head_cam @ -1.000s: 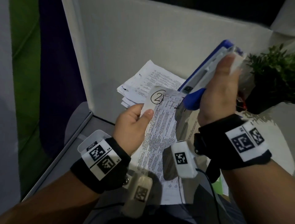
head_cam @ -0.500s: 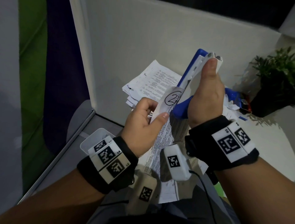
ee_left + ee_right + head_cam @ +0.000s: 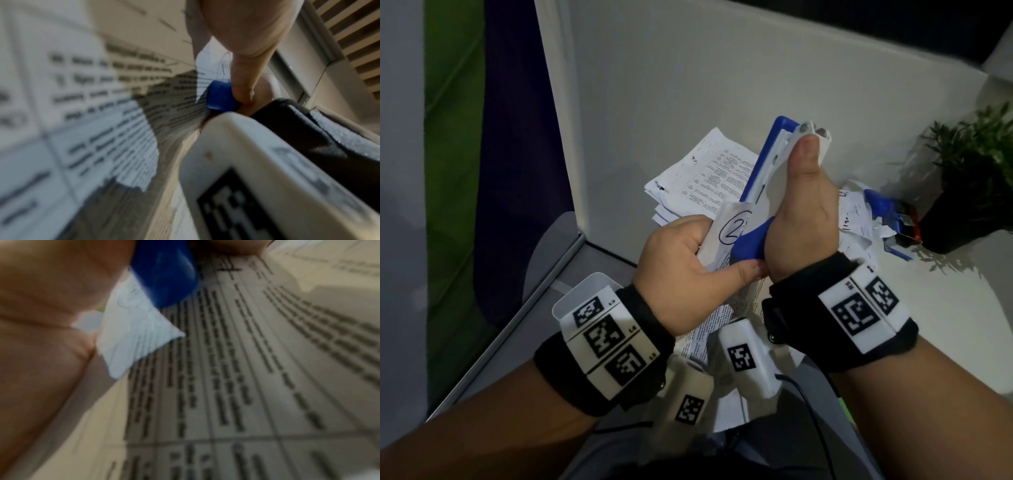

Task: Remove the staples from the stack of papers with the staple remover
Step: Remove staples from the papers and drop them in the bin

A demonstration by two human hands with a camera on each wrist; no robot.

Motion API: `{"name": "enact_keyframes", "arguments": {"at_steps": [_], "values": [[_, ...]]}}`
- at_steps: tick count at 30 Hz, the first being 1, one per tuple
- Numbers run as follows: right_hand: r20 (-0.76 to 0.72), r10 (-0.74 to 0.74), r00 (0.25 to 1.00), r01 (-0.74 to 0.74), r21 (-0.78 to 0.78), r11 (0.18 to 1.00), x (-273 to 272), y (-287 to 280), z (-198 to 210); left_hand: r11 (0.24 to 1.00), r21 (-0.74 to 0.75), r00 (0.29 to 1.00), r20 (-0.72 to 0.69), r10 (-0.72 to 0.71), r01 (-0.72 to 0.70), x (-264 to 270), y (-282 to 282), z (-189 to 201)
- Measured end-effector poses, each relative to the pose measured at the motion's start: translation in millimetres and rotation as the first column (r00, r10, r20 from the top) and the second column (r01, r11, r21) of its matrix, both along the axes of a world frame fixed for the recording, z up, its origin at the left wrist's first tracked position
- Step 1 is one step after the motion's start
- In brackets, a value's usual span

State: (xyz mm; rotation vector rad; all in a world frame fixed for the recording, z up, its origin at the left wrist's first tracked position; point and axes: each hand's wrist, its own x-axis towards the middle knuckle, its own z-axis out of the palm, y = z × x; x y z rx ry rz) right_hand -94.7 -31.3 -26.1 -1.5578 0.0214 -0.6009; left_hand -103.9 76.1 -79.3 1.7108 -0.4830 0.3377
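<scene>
In the middle of the frame the left hand [image 3: 688,274] pinches the white printed paper stack [image 3: 726,233] while the right hand [image 3: 801,212] squeezes the blue and white staple remover [image 3: 767,164], and a hard pull could rip the corner.

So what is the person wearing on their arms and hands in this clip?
Both hands are bare, forearms unsleeved. The left hand and right hand each have a wide black wrist strap carrying white plates printed with black square fiducial codes. A white camera pod with another code hangs under each wrist; a thin black cable trails from the right one.
</scene>
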Motion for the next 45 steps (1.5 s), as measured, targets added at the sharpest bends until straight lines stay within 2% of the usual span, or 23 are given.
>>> {"name": "enact_keyframes", "arguments": {"at_steps": [3,5,7,9,11,14,16,17,18,20,22,26,29,35,39,43,45], "values": [[0.003,-0.009,1.000,0.009,-0.051,0.999,1.0,-2.5,-3.1,1.000,0.004,0.999,-0.025,0.023,-0.023,0.2,-1.5,-2.6],[-0.011,-0.016,1.000,0.016,-0.048,0.999,0.9,-4.6,-6.5,1.000,-0.011,0.995,-0.101,-0.016,0.015,1.9,-1.2,-4.5],[-0.078,0.007,0.997,-0.008,-0.009,1.000,2.7,-8.3,-10.3,0.994,-0.024,0.971,-0.213,-0.107,0.105,6.5,0.1,-6.6],[-0.112,0.024,0.993,-0.011,0.117,0.993,4.3,-17.0,-10.8,0.991,-0.041,0.953,-0.270,-0.135,0.129,12.8,2.6,-9.9],[-0.121,-0.098,0.988,0.126,0.251,0.960,4.8,-29.1,-4.3,0.995,-0.090,0.957,-0.278,-0.076,0.053,17.5,4.3,-13.0],[-0.138,-0.310,0.941,0.339,0.427,0.838,3.3,-51.9,5.4,0.986,-0.102,0.954,-0.282,0.102,-0.135,18.2,3.7,-14.2],[-0.128,-0.325,0.937,0.345,0.493,0.799,1.1,-66.5,5.4,0.968,-0.032,0.949,-0.206,0.238,-0.249,17.8,2.6,-14.4],[-0.138,-0.333,0.933,0.357,0.496,0.792,-0.4,-69.1,4.3,0.963,0.006,0.959,-0.091,0.269,-0.270,17.5,2.6,-15.8],[-0.162,-0.338,0.927,0.373,0.476,0.796,-0.5,-71.5,0.5,0.968,0.053,0.968,0.069,0.241,-0.245,17.3,2.3,-17.8],[-0.190,-0.318,0.929,0.371,0.461,0.806,-0.6,-76.5,-11.4,0.969,0.218,0.939,0.341,0.038,-0.118,14.7,0.7,-24.2],[-0.249,-0.265,0.931,0.361,0.547,0.755,-2.1,-80.3,-21.7,0.917,0.398,0.887,0.430,-0.168,-0.019,11.6,-1.1,-31.6],[-0.361,-0.248,0.899,0.425,0.584,0.692,-5.5,-88.7,-45.0,0.836,0.544,0.839,0.423,-0.343,0.068,5.6,-6.6,-39.2],[-0.401,-0.220,0.889,0.437,0.600,0.670,-4.5,-94.8,-52.8,0.804,0.586,0.824,0.404,-0.396,0.099,3.0,-10.2,-47.9],[-0.426,-0.211,0.880,0.445,0.582,0.680,-4.0,-99.6,-53.7,0.816,0.563,0.846,0.367,-0.387,0.130,-2.0,-11.9,-54.2],[-0.405,-0.170,0.898,0.406,0.617,0.674,-4.0,-100.8,-56.5,0.800,0.565,0.908,0.196,-0.370,0.204,-7.9,-11.9,-40.3],[-0.383,-0.143,0.912,0.371,0.628,0.684,-4.8,-102.9,-59.5,0.786,0.591,0.936,0.138,-0.323,0.184,-8.5,-23.9,-13.8],[-0.407,-0.126,0.905,0.370,0.604,0.706,-4.1,-102.5,-59.9,0.730,0.677,0.961,0.126,-0.245,0.097,-5.0,-32.1,-5.4]]}}
